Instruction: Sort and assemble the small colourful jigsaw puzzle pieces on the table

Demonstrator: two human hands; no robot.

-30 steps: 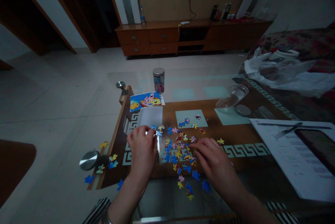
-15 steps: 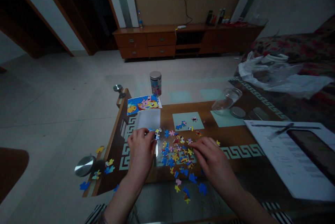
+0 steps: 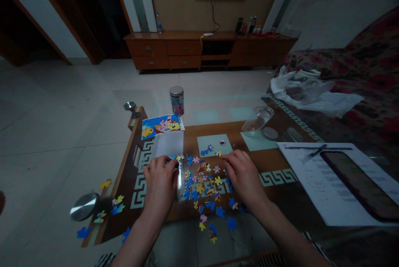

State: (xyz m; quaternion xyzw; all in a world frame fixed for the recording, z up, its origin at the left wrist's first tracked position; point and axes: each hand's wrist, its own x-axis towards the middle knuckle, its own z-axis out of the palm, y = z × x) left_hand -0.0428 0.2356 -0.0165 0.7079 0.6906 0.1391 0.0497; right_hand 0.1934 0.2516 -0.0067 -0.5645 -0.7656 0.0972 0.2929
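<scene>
Loose jigsaw puzzle pieces (image 3: 202, 190), blue, yellow, pink and red, lie scattered over the glass table between my hands. My left hand (image 3: 159, 181) is closed, thumb and fingertips pinched on a small puzzle piece mostly hidden by the fingers. Beside those fingertips lie a few blue and yellowish pieces (image 3: 180, 158). Across the pile, my right hand (image 3: 245, 175) pinches at a small yellow-and-white puzzle piece (image 3: 219, 154) by the pale square. Joined blue and pink pieces (image 3: 207, 149) and one separate piece (image 3: 222, 142) rest on that square.
A cartoon picture sheet (image 3: 162, 126) and a lidded tin (image 3: 177, 101) stand toward the back left. At right are a clear plastic container (image 3: 258, 119), round lid (image 3: 269, 133), papers (image 3: 299, 175), pen (image 3: 314, 153), phone (image 3: 358, 186) and plastic bag (image 3: 314, 92). More pieces (image 3: 117, 208) lie left.
My right hand has moved forward from the pile's right side to the yellow-and-white piece by the pale square. My left hand keeps its pinch at nearly the same place. The view has shifted slightly.
</scene>
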